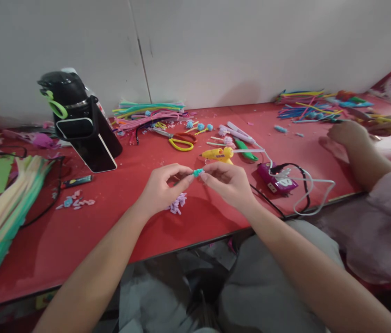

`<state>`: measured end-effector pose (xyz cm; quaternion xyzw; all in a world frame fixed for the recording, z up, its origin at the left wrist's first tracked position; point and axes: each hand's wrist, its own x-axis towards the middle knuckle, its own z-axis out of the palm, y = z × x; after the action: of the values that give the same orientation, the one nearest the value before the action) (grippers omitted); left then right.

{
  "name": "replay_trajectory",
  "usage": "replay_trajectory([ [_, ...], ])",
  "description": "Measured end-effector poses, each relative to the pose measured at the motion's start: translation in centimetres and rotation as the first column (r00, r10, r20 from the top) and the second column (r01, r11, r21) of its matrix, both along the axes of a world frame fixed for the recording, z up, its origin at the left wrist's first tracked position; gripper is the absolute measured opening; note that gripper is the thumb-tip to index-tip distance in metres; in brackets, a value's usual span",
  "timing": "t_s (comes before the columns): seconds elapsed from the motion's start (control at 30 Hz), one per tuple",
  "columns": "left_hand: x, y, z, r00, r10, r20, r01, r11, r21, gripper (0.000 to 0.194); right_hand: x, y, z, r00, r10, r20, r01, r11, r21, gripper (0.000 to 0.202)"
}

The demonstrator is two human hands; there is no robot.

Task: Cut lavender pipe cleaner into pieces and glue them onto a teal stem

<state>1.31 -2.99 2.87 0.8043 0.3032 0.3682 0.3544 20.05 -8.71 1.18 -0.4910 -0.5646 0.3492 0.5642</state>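
Observation:
A small teal coil of pipe cleaner [198,172] is held over the red table between both hands. My left hand [168,187] pinches its left end between thumb and fingertips. At its other end, the fingers of my right hand [228,182] are closed on it too. A bunch of short lilac pipe cleaner pieces [177,203] lies on the table beside my left hand, partly covered by it. Just beyond my right hand rests a yellow glue gun [218,154] with a clear glue stick in its back.
A black bottle [84,125] and striped pipe cleaner bundle [11,208] stand and lie left. Behind are yellow-handled scissors [181,142] and pink-green pipe cleaners [150,115]. A purple power strip [277,180] with cables sits right, near a co-worker's hand [350,138] on the table [112,226].

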Motion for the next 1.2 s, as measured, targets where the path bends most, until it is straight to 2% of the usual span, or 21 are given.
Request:
replay_trajectory([
  [0.33, 0.0, -0.1, 0.2, 0.999, -0.037, -0.027, 0.037, 0.999, -0.005, 0.017, 0.0, 0.0, 0.1, 1.0, 0.005, -0.002, -0.005, 1.0, 0.001, 0.03],
  [0.5, -0.1, -0.1, 0.4, 0.999, -0.048, -0.001, 0.048, 0.993, -0.103, 0.019, 0.3, 0.1, 0.3, 0.999, 0.031, -0.015, -0.031, 1.0, -0.003, 0.027],
  [0.57, -0.2, 0.2, 0.3, 0.999, -0.044, 0.014, 0.045, 0.99, -0.136, 0.021, 0.8, 0.3, 0.3, 0.998, 0.049, 0.025, -0.049, 0.998, -0.027, 0.027],
  [0.63, -0.3, 0.6, 0.2, 0.999, -0.027, 0.026, 0.031, 0.987, -0.157, 0.022, 1.6, 0.4, 0.3, 0.986, 0.068, 0.15, -0.058, 0.996, -0.068, 0.025],
  [0.7, -0.5, 1.0, 0.0, 0.999, -0.004, 0.035, 0.01, 0.984, -0.18, 0.024, 2.9, 0.5, 0.1, 0.934, 0.062, 0.352, -0.026, 0.994, -0.104, 0.028],
  [0.8, -0.7, 1.7, -0.2, 0.998, 0.037, 0.05, -0.026, 0.977, -0.214, 0.026, 5.2, 0.4, -0.2, 0.745, 0.042, 0.665, 0.104, 0.979, -0.178, 0.051],
  [0.87, -0.7, 2.0, -0.4, 0.997, 0.055, 0.053, -0.041, 0.973, -0.226, 0.029, 6.5, 0.4, -0.4, 0.605, 0.009, 0.796, 0.281, 0.933, -0.224, 0.059],
  [0.93, -0.7, 2.2, -0.6, 0.996, 0.067, 0.051, -0.054, 0.973, -0.223, 0.032, 7.3, 0.5, -0.5, 0.518, -0.082, 0.851, 0.454, 0.87, -0.193, 0.059],
  [1.0, -0.7, 2.4, -0.8, 0.996, 0.078, 0.044, -0.067, 0.976, -0.207, 0.035, 7.6, 0.9, -0.8, 0.496, -0.198, 0.845, 0.526, 0.843, -0.111, 0.055],
  [1.07, -0.7, 2.5, -0.9, 0.995, 0.088, 0.036, -0.08, 0.979, -0.19, 0.037, 7.6, 1.7, -1.3, 0.515, -0.274, 0.812, 0.516, 0.856, -0.038, 0.052],
  [1.13, -0.7, 2.6, -0.9, 0.995, 0.095, 0.024, -0.089, 0.98, -0.18, 0.038, 7.5, 2.8, -2.0, 0.522, -0.292, 0.801, 0.51, 0.86, -0.019, 0.048],
  [1.2, -0.8, 2.7, -1.1, 0.995, 0.104, 0.004, -0.102, 0.981, -0.168, 0.038, 7.5, 3.9, -2.7, 0.575, -0.268, 0.773, 0.492, 0.868, -0.064, 0.044],
])
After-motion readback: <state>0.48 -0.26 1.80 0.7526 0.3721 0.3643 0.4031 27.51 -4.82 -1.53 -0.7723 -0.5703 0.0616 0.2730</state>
